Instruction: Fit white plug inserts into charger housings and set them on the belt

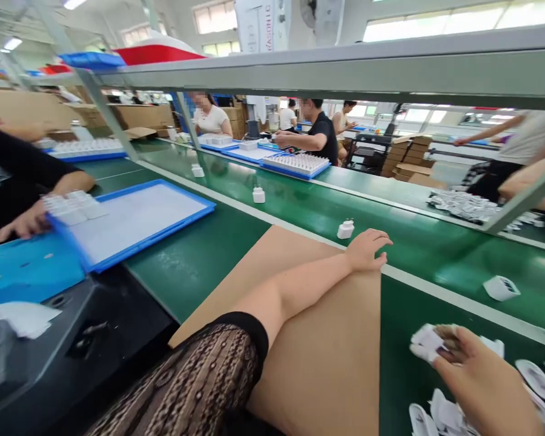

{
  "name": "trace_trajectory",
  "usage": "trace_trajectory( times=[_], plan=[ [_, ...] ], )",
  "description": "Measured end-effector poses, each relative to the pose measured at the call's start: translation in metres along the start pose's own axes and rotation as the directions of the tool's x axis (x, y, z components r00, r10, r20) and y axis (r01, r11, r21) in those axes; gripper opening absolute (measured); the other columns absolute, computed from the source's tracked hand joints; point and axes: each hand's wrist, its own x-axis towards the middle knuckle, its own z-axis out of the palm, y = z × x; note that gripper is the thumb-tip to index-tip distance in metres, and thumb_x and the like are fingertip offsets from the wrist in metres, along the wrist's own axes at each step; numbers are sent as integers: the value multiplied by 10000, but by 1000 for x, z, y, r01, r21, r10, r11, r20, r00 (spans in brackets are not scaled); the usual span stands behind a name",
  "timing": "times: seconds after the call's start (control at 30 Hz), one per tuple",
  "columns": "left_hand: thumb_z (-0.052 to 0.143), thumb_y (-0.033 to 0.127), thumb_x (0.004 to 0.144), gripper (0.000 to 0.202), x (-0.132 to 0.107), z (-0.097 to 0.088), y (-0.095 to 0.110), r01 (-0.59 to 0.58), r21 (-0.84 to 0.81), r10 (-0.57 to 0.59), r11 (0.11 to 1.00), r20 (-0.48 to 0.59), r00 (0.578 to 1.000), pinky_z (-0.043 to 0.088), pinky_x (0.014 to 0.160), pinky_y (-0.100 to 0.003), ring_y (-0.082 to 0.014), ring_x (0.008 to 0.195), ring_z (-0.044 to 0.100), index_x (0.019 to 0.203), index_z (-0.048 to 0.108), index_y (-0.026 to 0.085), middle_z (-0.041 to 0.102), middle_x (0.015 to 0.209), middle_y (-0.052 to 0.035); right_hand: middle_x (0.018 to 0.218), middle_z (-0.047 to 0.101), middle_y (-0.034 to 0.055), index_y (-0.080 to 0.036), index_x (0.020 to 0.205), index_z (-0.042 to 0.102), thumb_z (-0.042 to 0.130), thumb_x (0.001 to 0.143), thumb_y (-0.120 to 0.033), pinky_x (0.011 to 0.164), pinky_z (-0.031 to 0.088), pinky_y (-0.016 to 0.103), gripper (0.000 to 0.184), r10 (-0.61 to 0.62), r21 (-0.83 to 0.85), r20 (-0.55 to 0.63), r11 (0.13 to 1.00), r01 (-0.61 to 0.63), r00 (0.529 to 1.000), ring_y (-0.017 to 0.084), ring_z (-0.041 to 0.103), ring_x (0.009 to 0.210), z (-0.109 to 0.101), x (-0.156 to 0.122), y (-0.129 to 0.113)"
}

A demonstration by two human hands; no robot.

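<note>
A long shelf point(327, 72) is noted above the work area. Below it, a green bench point(177, 284) is bordered by a green belt point(418, 260), the two being divided by a pale strip point(436, 290). A brown board point(318, 357) is laid on the bench, its far edge set against the strip. To the left, a blue-rimmed tray point(154, 240) is placed, and white blocks point(75, 207) at its left end are touched by a co-worker's hand point(31, 221).

The left hand point(367, 249) is extended across the board to its far right corner, at the belt's edge. Its fingers are loosely spread, with the thumb held apart from them. Just beyond its wrist, a white charger point(346, 229) is stood on the belt, prongs up. Two similar chargers are spaced farther along the belt, to the left.

The right hand point(485, 369) is held above the bench, right of the board. A small white part point(427, 340) is pinched between its thumb and fingers, at the fingertips; its exact shape is blurred. White pieces point(440, 415) are heaped below and beside this hand. Beyond it, on the belt, a white casing point(502, 289) is laid on its side, with its hollow end turned right.
</note>
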Motion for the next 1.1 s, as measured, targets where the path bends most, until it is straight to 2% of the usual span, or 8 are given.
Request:
trace_trajectory(
  times=[0.17,0.3,0.53,0.67,0.77,0.87,1.0,1.1],
  plan=[
    [612,162,849,297,-4,-3,4,-17,-38,23,999,156,987,498,1096,-438,-278,1175,601,1129,710,153,690,1227,-151,878,794,25,-266,888,730,718,639,-315,758,569,353,254,-57,242,75,970,37,996,241,751,779,12,-24,-48],
    [608,169,865,259,-7,-2,2,9,-41,-1,999,192,981,506,1079,-434,-264,1154,611,1100,716,174,696,1205,-130,842,772,-2,-236,931,746,669,671,-156,727,539,303,282,-79,290,121,956,41,989,197,717,756,18,-30,-57],
    [596,186,869,247,-10,1,4,43,36,-50,998,252,966,521,1032,-446,-271,1114,630,1080,725,176,713,1177,-118,920,685,26,-211,982,759,491,727,75,704,428,262,467,-220,-53,77,973,225,972,170,631,814,14,-43,-68],
    [590,239,888,272,15,9,13,45,85,-69,995,310,948,506,1035,-472,-298,1147,621,1116,718,166,717,1212,-129,981,659,57,-213,997,738,493,766,91,629,340,274,453,-175,-305,151,928,214,973,197,617,876,11,-50,-78],
    [581,281,913,377,48,28,27,96,41,-104,995,401,910,470,1099,-487,-322,1267,565,1258,671,157,683,1312,-148,1076,676,91,-211,1182,686,551,763,86,636,336,294,531,-134,-432,205,877,212,970,250,617,1002,13,-52,-82],
    [646,296,877,618,77,62,43,141,-8,-118,990,506,855,419,1171,-508,-359,1424,461,1463,527,138,547,1518,-176,1126,678,103,-186,1230,642,566,755,84,672,371,304,552,-98,-447,230,873,194,968,262,624,1039,16,-50,-82],
    [678,94,740,867,100,107,63,122,-48,-71,991,581,811,327,1248,-523,-366,1562,284,1560,412,181,289,1702,-150,1124,661,85,-218,1166,672,579,785,27,675,386,299,463,-86,-370,256,911,180,963,241,645,989,16,-48,-78],
    [628,21,704,758,104,123,69,62,-82,-1,995,599,801,356,1235,-485,-331,1510,380,1440,551,184,417,1628,-145,1100,661,71,-229,1161,694,569,779,15,682,400,295,470,-84,-299,254,941,161,964,225,658,944,14,-48,-76]
  ],
)
